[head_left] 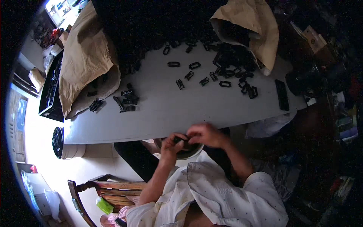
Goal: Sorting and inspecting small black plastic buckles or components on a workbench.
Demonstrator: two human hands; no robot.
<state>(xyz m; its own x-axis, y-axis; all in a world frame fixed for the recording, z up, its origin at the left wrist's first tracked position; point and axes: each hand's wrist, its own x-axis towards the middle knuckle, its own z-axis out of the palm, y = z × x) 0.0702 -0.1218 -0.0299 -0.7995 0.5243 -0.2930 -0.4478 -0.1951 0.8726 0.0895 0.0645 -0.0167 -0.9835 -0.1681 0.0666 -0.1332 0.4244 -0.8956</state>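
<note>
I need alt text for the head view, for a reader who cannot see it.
A person's left hand and right hand are close together above a pale-rimmed container at a grey table's near edge; what they hold is unclear. Small black frames litter the table beside two brown paper sacks.

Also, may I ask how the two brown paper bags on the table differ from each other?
Size: the left bag looks larger in this view; the right bag looks smaller.
Pose: the left bag's mouth faces the picture's lower right; the right bag's faces lower left.
Surroundings: only small clusters of black pieces show by the left bag, but a dense heap by the right bag.
Both are open and creased.
</note>
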